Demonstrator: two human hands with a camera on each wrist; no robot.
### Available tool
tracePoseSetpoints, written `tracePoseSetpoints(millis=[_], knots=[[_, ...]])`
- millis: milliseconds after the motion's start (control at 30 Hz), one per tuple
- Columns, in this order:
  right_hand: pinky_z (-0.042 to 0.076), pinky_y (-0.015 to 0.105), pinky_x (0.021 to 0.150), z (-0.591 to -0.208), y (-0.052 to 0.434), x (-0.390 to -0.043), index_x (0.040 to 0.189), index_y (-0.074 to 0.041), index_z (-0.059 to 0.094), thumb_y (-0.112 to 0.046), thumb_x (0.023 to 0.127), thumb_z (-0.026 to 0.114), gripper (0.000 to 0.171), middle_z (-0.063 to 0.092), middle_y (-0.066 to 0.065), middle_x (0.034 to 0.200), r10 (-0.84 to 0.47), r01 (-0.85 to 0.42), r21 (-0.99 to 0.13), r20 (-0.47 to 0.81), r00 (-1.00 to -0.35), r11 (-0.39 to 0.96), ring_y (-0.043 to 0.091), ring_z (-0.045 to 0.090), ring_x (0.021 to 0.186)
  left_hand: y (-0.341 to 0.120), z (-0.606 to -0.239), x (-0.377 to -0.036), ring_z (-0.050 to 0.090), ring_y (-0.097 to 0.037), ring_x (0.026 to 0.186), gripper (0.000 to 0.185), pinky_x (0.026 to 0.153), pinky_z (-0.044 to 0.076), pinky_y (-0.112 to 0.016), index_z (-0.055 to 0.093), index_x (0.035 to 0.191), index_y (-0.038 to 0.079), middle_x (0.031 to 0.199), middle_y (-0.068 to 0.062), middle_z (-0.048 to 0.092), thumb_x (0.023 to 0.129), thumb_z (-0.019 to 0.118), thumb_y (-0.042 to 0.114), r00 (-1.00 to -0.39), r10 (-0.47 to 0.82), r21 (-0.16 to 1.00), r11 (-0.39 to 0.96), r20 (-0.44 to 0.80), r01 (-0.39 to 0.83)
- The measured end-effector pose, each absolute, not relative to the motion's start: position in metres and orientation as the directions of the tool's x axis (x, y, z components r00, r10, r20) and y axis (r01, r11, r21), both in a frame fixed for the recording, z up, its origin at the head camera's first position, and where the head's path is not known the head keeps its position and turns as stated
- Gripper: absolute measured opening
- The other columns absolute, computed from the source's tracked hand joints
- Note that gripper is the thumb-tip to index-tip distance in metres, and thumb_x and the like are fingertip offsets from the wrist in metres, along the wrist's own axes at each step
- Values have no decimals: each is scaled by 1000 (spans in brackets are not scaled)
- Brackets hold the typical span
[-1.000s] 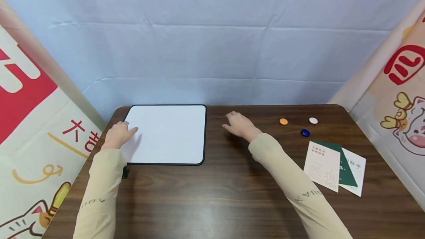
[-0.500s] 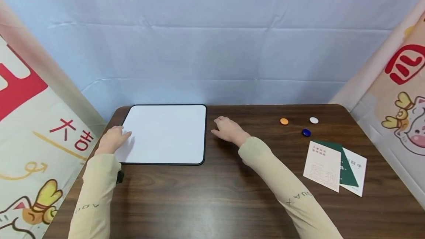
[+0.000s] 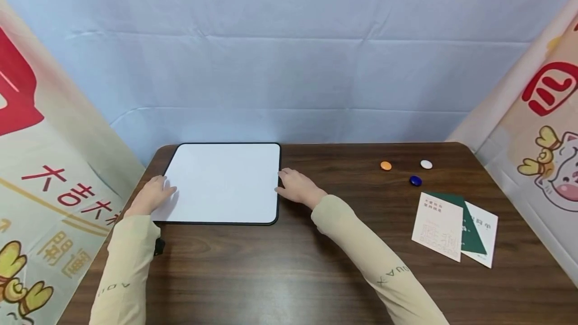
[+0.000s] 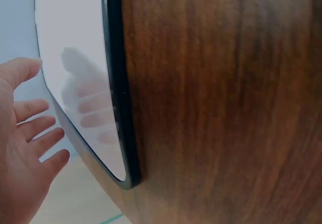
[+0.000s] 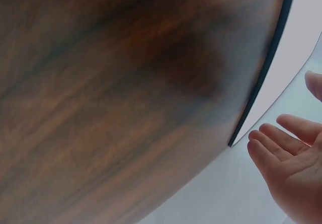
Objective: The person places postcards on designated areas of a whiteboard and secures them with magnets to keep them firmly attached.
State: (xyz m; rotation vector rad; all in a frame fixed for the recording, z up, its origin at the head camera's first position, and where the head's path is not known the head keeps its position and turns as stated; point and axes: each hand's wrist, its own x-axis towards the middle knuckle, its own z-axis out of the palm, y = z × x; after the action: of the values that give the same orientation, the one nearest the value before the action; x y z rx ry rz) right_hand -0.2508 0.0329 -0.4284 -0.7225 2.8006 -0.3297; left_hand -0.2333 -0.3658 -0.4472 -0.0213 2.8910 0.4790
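Foremost, one pair of sleeves (image 3: 126, 270), pale, lettered, extended from the near side. Left grip (image 3: 151, 195): bare hand over the board's left edge, fingers spread, nothing held; contact with the rim uncertain. Right grip (image 3: 299, 187): bare hand beside the right edge, fingers loosely extended, likewise holding nothing; contact not to be settled. Whiteboard (image 3: 221, 184): black-rimmed, glossy, lying flat between the two grips, toward the far left of the worktop (image 3: 271, 280). Handling note, by judgement: set both grips level on opposite rims, thumbs above, fingertips under the frame, and close evenly; the smooth face would offer poor purchase, and a one-sided push could skew the board. Worktop: dark wood grain, rounded far corners, a soft glare at near centre. On its right, three overlapping cards: pale printed card (image 3: 437, 227) uppermost, green card (image 3: 471, 227) next, white card (image 3: 485, 229) lowest. Beyond these, three small discs, apart: blue (image 3: 415, 180), orange (image 3: 386, 165), white (image 3: 426, 164). Flanking, printed hangings (image 3: 553, 164) with red lettering and cartoon figures. Farthest, one creased pale-blue cloth (image 3: 289, 54).
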Motion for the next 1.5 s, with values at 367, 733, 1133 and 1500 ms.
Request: tracePoseSetpoints(millis=[367, 733, 1133, 1500], knots=[[29, 35, 105, -439, 20, -242, 137, 4, 34, -33, 93, 50, 59, 27, 19, 145, -487, -426, -301, -167, -857, 853, 27, 28, 133, -370, -458, -230, 15, -53, 126, 66, 102, 17, -58, 23, 130, -24, 135, -44, 14, 93, 44, 27, -981, 62, 336, 942, -186, -4], [23, 34, 108, -449, 13, -237, 139, 4, 31, -34, 93, 48, 62, 21, 21, 147, -478, -407, -312, -196, -856, 858, 27, 21, 136, -372, -463, -224, 12, -53, 127, 70, 103, 16, -58, 20, 129, -26, 136, -44, 11, 93, 45, 28, -978, 57, 356, 934, -202, -19], [29, 33, 105, -455, 11, -235, 137, 7, 32, -34, 93, 49, 62, 18, 22, 148, -475, -405, -306, -205, -856, 861, 28, 27, 133, -374, -473, -223, 10, -52, 128, 70, 103, 14, -57, 19, 129, -27, 136, -44, 9, 93, 45, 28, -983, 80, 368, 930, -167, 14], [30, 34, 105, -459, 17, -232, 138, 8, 28, -34, 95, 45, 62, 14, 24, 148, -495, -427, -299, -211, -843, 853, 29, 28, 133, -369, -477, -217, 10, -52, 128, 73, 103, 14, -58, 19, 130, -24, 138, -42, 10, 93, 46, 32, -985, 88, 388, 921, -151, 23]])
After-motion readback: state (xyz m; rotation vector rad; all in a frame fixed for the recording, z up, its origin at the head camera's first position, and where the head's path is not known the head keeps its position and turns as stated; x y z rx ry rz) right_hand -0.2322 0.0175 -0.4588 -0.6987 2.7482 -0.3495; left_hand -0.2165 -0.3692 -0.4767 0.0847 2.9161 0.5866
